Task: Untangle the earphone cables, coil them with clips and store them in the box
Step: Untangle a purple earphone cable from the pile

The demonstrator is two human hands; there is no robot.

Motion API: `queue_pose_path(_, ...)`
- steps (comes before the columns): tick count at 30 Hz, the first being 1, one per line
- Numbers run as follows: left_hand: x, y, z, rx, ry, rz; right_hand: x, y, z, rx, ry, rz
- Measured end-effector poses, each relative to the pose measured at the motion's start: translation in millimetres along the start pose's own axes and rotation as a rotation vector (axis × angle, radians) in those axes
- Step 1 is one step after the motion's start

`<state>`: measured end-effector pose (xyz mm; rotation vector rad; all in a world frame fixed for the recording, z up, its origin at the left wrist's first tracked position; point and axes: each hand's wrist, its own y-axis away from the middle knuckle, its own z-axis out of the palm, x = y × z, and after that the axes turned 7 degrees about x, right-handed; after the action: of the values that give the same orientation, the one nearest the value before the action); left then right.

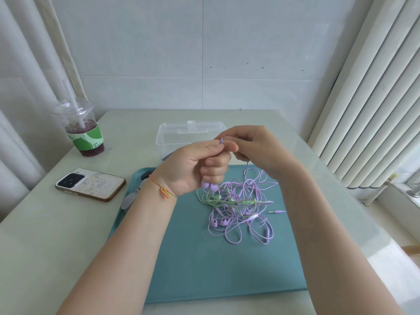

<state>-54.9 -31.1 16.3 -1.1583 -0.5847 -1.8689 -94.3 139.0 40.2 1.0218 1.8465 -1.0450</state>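
Observation:
A tangle of purple and pale green earphone cables (241, 205) lies on the teal tray (204, 269). My left hand (195, 167) is raised above it and grips a purple cable, with two purple earbuds (209, 186) poking out below its curled fingers. My right hand (252, 148) pinches the same purple cable right beside the left thumb; the cable drops from it into the tangle. The clear plastic box (181, 137) stands open behind my hands. Grey clips (134, 196) lie at the tray's left edge, partly hidden by my left wrist.
A phone (91, 185) lies face down on the table left of the tray. A lidded drink cup with a straw (84, 130) stands at the back left. A loose purple jack plug (278, 211) lies right of the tangle. Vertical blinds hang on the right.

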Motion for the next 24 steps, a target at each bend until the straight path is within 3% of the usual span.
queue_pose_path(4,4.2,-1.9,3.5,0.023,0.143,0.083,-1.5,3.0,9.9,-0.064,0.038,0.013)
queue_pose_path(13,9.9,-9.6,1.2,0.378,0.378,0.328,-3.1,6.6,35.9,-0.222,0.137,0.130)
queue_pose_path(24,5.8,-10.6,-5.2,0.536,0.152,0.476,-10.0,8.3,30.7,-0.307,0.393,0.115)
